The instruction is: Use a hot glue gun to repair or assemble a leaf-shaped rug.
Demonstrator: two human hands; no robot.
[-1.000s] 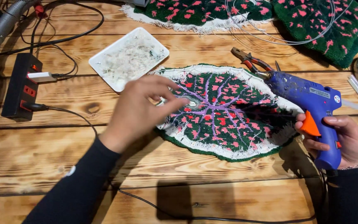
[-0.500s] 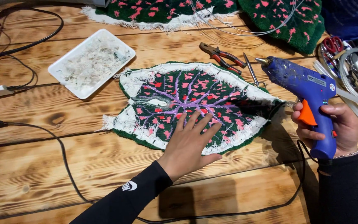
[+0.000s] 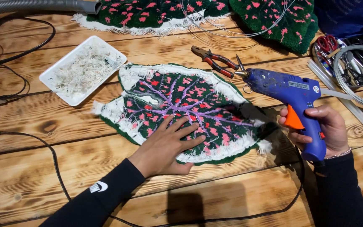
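A leaf-shaped tufted rug piece (image 3: 190,105), green with pink spots, purple veins and a white fringed border, lies face down on the wooden table (image 3: 64,168). My left hand (image 3: 167,145) rests flat on its near edge, fingers spread, holding nothing. My right hand (image 3: 324,128) grips a blue glue gun (image 3: 288,90) with an orange trigger; its nozzle points left, just above the rug piece's far right edge, not touching it. A black cord (image 3: 232,216) trails from the gun along the table's front.
A white tray (image 3: 80,69) of yarn scraps sits at the left. Red-handled pliers (image 3: 215,59) lie behind the rug piece. More green tufted pieces (image 3: 274,21) fill the back. Scissors (image 3: 326,44), glue sticks (image 3: 341,94) and coiled tubing (image 3: 358,75) crowd the right; cables (image 3: 17,54) and a grey hose (image 3: 34,6) run at the left.
My left hand has come off the middle of the rug piece and settled flat on its near edge. The glue gun has stayed at the right, its nozzle tipped slightly higher.
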